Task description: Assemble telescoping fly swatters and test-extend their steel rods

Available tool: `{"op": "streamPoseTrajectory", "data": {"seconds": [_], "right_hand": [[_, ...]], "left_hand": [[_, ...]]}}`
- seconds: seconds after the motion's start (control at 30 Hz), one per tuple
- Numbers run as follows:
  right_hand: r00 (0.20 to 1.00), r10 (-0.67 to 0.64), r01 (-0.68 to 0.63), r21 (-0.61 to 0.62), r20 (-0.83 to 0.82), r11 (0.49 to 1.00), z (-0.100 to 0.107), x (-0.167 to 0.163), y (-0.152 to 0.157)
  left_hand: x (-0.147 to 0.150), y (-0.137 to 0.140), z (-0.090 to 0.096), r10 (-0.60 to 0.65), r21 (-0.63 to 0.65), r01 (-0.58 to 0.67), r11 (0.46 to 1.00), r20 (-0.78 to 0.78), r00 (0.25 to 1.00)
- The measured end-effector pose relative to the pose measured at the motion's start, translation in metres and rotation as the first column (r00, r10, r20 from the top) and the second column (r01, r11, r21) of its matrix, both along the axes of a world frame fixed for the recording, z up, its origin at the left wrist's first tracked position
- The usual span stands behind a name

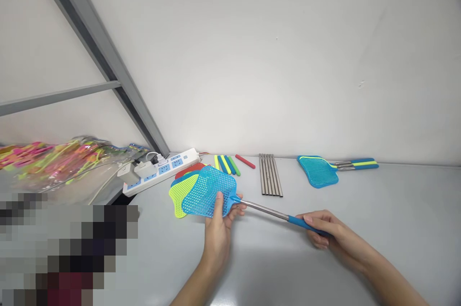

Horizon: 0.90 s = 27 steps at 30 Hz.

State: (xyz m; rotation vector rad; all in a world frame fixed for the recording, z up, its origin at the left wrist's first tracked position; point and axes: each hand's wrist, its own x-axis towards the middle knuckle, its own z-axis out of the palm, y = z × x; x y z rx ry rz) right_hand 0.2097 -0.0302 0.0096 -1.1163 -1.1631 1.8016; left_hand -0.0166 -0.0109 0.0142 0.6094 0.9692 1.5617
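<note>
A blue fly swatter (pixel 209 190) with a metal rod is held up between both hands, above the grey table. My left hand (pixel 219 229) grips its mesh head near the neck, thumb on top. Around the blue sleeve at the other end, my right hand (pixel 329 229) is closed. Partly hidden behind the swatter head lie loose swatter heads, among them a yellow-green one (pixel 179 200) and a red one (pixel 187 170). Beyond them are several coloured handle sleeves (pixel 227 165) and a red sleeve (pixel 245 161). Several metal rods (pixel 271 176) lie side by side.
Stacked swatters (pixel 319 172) with blue and yellow-green sleeves lie at the right by the wall. A white power strip (pixel 162 171) with plugged-in adapters is at the left. Past a grey metal frame (pixel 118 70) are plastic bags (pixel 72 162) of colourful parts.
</note>
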Motion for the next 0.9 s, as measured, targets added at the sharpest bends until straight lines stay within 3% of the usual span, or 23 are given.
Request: {"op": "streamPoseTrajectory", "data": {"seconds": [0.2,0.47,0.63,0.9], "right_hand": [[0.997,-0.062,0.063,-0.018,0.045,0.998,-0.004,-0.001,0.000],[0.982,-0.183,0.170,-0.189,-0.050,0.967,-0.007,0.002,-0.001],[0.962,-0.237,0.202,-0.229,-0.137,0.952,-0.003,0.001,0.000],[0.953,-0.278,0.235,-0.283,-0.122,0.930,-0.006,0.007,-0.001]], "left_hand": [[0.005,-0.001,-0.003,-0.129,-0.022,0.129,0.991,0.008,0.992],[0.008,-0.006,0.002,-0.106,-0.025,0.106,0.994,0.022,0.994],[0.012,-0.009,0.001,-0.115,-0.026,0.117,0.993,0.072,0.991],[0.018,-0.015,-0.012,-0.151,-0.068,0.167,0.984,0.197,0.969]]}}
